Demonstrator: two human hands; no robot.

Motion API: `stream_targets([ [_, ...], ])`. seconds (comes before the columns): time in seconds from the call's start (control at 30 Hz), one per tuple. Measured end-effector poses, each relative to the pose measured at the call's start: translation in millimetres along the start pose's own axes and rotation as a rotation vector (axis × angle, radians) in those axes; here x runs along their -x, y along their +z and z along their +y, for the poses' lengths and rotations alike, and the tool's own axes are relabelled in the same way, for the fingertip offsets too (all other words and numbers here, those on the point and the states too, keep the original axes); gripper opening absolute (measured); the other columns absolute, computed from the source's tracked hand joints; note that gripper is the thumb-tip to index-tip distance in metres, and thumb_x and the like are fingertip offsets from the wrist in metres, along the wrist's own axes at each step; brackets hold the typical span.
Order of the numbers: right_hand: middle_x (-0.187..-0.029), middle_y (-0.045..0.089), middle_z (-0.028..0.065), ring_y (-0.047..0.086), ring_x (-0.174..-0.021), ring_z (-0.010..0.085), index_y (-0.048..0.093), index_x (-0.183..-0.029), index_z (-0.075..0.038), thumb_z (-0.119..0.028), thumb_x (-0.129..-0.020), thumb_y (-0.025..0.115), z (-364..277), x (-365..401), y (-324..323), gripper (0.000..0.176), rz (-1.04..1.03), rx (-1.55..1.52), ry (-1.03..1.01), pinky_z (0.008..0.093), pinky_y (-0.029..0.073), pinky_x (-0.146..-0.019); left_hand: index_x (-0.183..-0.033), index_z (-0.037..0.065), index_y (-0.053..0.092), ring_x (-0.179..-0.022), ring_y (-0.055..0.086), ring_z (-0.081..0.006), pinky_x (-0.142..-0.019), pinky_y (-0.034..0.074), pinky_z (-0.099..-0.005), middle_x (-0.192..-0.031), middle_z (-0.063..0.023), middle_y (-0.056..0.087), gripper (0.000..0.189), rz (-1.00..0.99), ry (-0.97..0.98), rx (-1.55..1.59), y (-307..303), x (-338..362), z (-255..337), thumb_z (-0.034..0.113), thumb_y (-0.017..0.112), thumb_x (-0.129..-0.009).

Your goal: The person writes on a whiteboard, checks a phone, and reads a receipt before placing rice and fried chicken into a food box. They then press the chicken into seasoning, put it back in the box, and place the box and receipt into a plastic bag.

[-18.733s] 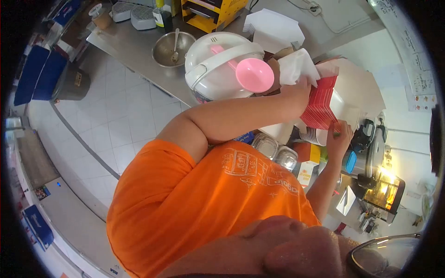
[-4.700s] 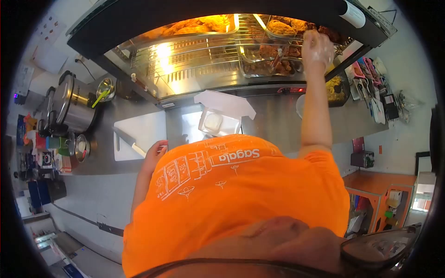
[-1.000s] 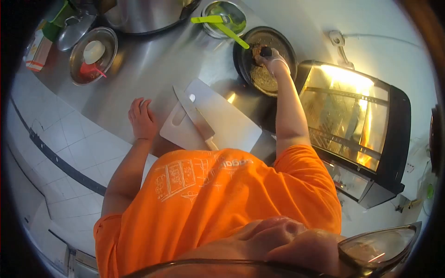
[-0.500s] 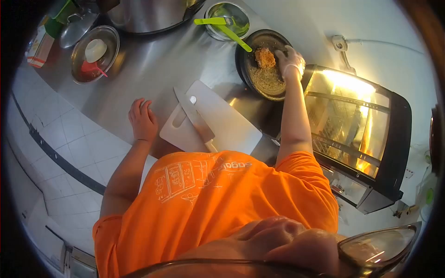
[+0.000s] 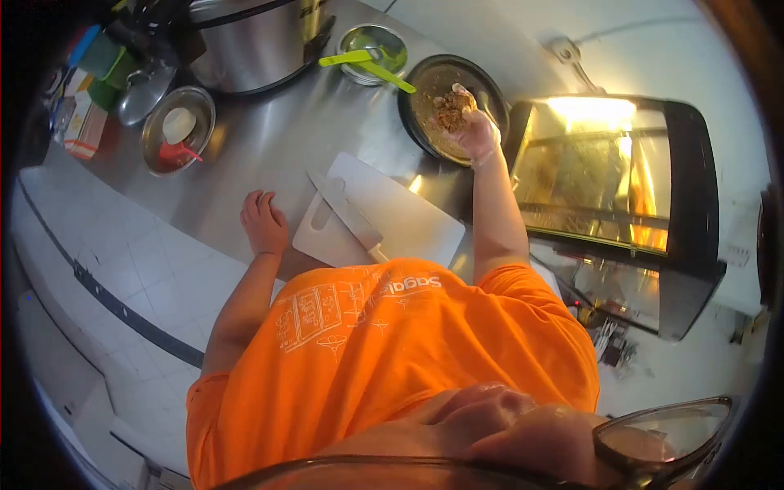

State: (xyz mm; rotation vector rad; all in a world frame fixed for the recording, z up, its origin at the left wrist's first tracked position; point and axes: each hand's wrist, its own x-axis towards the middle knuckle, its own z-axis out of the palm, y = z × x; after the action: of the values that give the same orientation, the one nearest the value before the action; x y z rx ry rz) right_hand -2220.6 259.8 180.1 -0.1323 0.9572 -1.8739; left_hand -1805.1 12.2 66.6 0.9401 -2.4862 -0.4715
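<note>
R hand [image 5: 474,135] cups crumbed piece [image 5: 449,106] — L hand [image 5: 263,222] flat, counter [image 5: 245,155].

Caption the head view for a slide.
Right hand holds crumb-coated food over a dark bowl; left hand rests on the counter.

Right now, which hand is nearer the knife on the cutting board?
Left. The left hand rests on the counter beside the cutting board, apart from the knife. The right hand is farther, over the dark bowl, holding a breaded piece.
</note>
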Motion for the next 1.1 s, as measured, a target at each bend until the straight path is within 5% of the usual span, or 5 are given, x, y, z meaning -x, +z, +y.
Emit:
stream_targets([
  [0.2,-0.149,0.028,0.0258,0.033,-0.132,0.0554,0.036,-0.145,-0.022,-0.015,-0.081,0.068,30.8,151.0,86.8,0.071,-0.568,-0.322,-0.096,0.0305,0.059,-0.061,-0.113,0.010,0.058,-0.121,0.047,-0.0295,-0.101,0.037,-0.0457,-0.124,-0.0101,0.050,0.029,0.055,0.077,-0.060,2.7,10.6,5.7,0.008,0.054,-0.085],
  [0.27,-0.143,0.033,0.0267,0.041,-0.127,0.0547,0.035,-0.139,-0.024,-0.012,-0.081,0.068,38.4,204.8,95.2,0.068,-0.578,-0.388,-0.121,0.0448,0.055,-0.082,-0.114,0.010,0.059,-0.120,0.047,-0.0306,-0.101,0.038,-0.0452,-0.124,-0.0111,0.050,0.029,0.029,0.091,-0.048,-1.4,14.6,12.3,0.009,0.053,-0.086],
  [0.6,-0.146,0.035,0.0267,0.039,-0.127,0.0571,0.041,-0.141,-0.029,-0.006,-0.085,0.059,96.9,410.7,36.7,0.064,-0.277,-0.245,-0.366,0.0410,0.060,-0.064,-0.124,0.005,0.056,-0.126,0.044,-0.0348,-0.106,0.036,-0.0454,-0.135,-0.0167,0.046,0.036,-0.119,0.182,0.079,-5.6,29.0,2.9,0.012,0.053,-0.089],
  [0.83,-0.148,0.030,0.0253,0.038,-0.128,0.0568,0.038,-0.141,-0.027,-0.015,-0.090,0.060,111.5,363.6,47.3,0.057,-0.233,-0.244,-0.402,0.0457,0.060,-0.064,-0.127,0.004,0.053,-0.132,0.039,-0.0359,-0.110,0.033,-0.0437,-0.141,-0.0186,0.040,0.039,-0.260,0.188,0.128,9.4,-10.0,-60.9,0.009,0.055,-0.089],
  [1.1,-0.139,0.046,0.0241,0.051,-0.122,0.0481,0.037,-0.141,-0.003,-0.039,-0.092,0.060,110.7,358.1,78.7,0.065,-0.026,-0.030,-0.392,0.0425,0.059,-0.063,-0.130,0.004,0.050,-0.134,0.036,-0.0353,-0.111,0.033,-0.0432,-0.143,-0.0189,0.037,0.039,-0.266,0.179,0.160,7.3,-1.1,-53.3,0.009,0.051,-0.091],
])
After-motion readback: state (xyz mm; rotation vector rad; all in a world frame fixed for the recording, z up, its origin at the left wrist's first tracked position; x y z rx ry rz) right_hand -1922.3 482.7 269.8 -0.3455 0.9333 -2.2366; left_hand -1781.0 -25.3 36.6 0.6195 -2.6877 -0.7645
